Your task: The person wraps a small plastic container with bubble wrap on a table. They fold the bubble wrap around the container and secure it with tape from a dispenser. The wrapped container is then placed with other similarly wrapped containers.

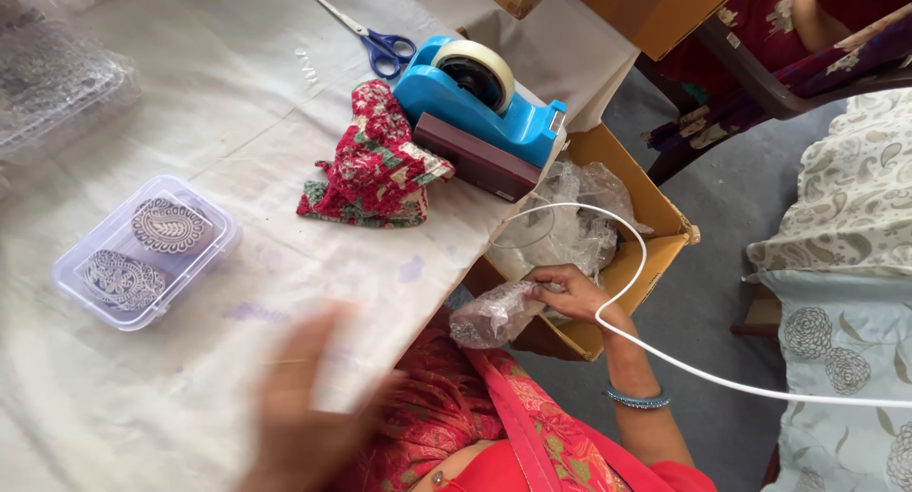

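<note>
My right hand (570, 293) hangs off the table's right edge and grips a crumpled piece of clear bubble wrap (494, 316), just in front of an open cardboard box (655, 221) stuffed with more clear plastic (570, 217). My left hand (309, 406) is blurred with motion over the white tablecloth (218, 103) near the front edge, fingers spread and holding nothing. A clear lidded plastic container (144, 252) with two carved printing blocks inside lies to its upper left.
A blue tape dispenser (480, 103), blue-handled scissors (375, 38) and a folded red floral cloth (375, 164) lie at the table's far side. A white cable (665, 359) loops past my right wrist. Cardboard boxes (655, 8) and another seated person (817, 27) are beyond.
</note>
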